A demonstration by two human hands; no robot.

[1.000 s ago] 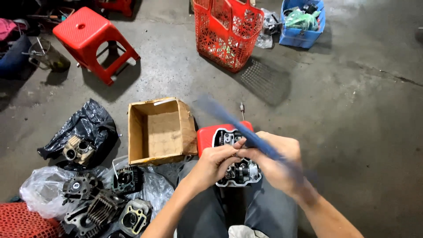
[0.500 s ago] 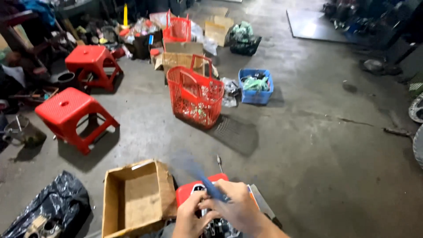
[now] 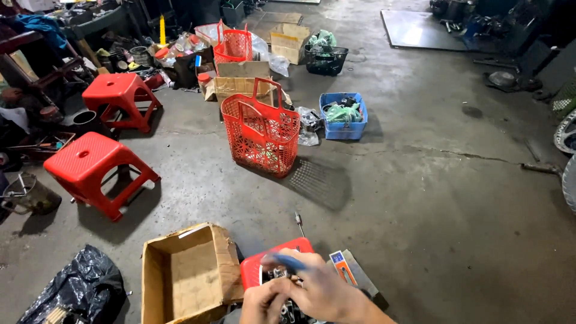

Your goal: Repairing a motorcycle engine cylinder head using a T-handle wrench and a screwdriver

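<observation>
Concrete floor point(image 3: 420, 198), open cardboard box point(image 3: 186, 276), red basket point(image 3: 261, 129)

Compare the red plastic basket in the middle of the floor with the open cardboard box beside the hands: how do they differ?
The red basket is tall perforated plastic with upright handles; the cardboard box is low, solid-walled brown card with torn flaps. The red basket stands alone on the concrete floor, farther off; the cardboard box sits close to the left hand and right hand. Both are open-topped, and what shows of their insides looks empty.
</observation>
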